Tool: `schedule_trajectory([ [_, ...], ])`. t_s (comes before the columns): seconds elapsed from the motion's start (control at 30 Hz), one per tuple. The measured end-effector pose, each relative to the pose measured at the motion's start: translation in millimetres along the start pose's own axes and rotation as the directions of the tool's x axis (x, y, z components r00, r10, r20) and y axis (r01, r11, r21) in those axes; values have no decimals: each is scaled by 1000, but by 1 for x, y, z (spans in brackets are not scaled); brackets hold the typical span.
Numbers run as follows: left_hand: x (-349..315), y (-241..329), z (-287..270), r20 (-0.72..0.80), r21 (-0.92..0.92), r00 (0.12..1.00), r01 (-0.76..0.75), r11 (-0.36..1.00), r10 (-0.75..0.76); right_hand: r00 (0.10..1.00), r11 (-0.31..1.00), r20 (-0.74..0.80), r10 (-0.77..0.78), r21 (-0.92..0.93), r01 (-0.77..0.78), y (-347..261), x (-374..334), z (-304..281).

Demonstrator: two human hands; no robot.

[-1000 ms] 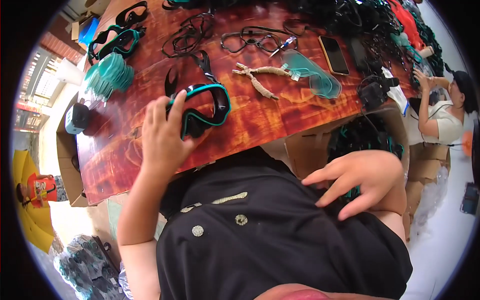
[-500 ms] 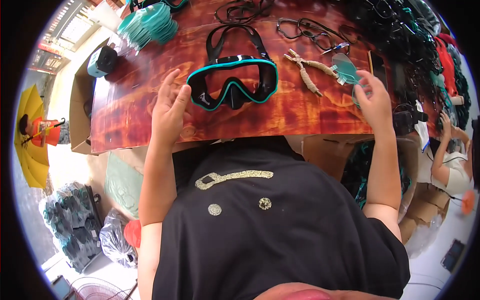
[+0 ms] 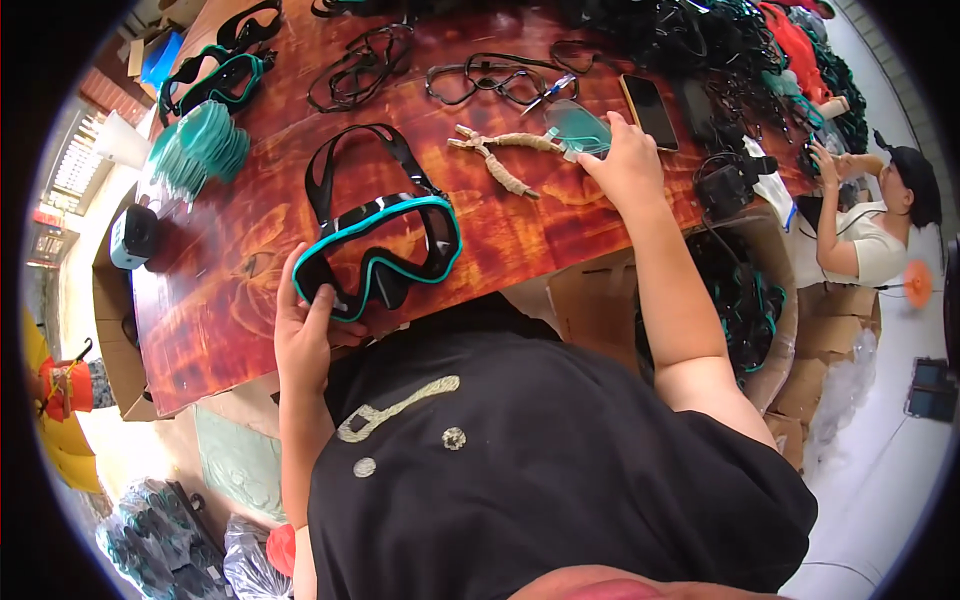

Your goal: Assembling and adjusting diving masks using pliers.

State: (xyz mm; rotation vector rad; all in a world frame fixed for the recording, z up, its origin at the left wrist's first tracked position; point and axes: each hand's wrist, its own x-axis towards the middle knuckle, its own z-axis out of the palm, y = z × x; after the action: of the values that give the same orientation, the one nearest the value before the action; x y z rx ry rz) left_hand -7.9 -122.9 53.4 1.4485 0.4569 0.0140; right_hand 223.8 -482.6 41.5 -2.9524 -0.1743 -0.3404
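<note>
The left hand (image 3: 303, 338) pinches the near-left corner of a black and teal diving mask (image 3: 388, 284), thumb in front; the mask lies just right of that hand, its strap stretching away on the table (image 3: 215, 325). The right hand (image 3: 630, 170) has thumb and fingertips at a clear teal lens (image 3: 577, 127); whether they grip it I cannot tell. Left of this hand lie pliers with wrapped handles (image 3: 484, 151), just beyond it a phone (image 3: 650, 112). Well beyond the left hand sits a teal stack (image 3: 200, 150).
</note>
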Motion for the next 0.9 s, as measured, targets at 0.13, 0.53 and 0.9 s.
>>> schedule_trajectory([
  [0.13,-4,-7,-5,9,-56,995,-100,993,101,1000,1000,-23,14,13,-14,0,1,-4],
  [0.53,-17,0,-36,-7,11,994,-113,994,113,990,949,89,108,288,-129,11,21,-38],
  [0.9,-29,76,51,300,-515,892,-148,844,339,859,552,-271,-434,674,491,-134,-82,-87],
])
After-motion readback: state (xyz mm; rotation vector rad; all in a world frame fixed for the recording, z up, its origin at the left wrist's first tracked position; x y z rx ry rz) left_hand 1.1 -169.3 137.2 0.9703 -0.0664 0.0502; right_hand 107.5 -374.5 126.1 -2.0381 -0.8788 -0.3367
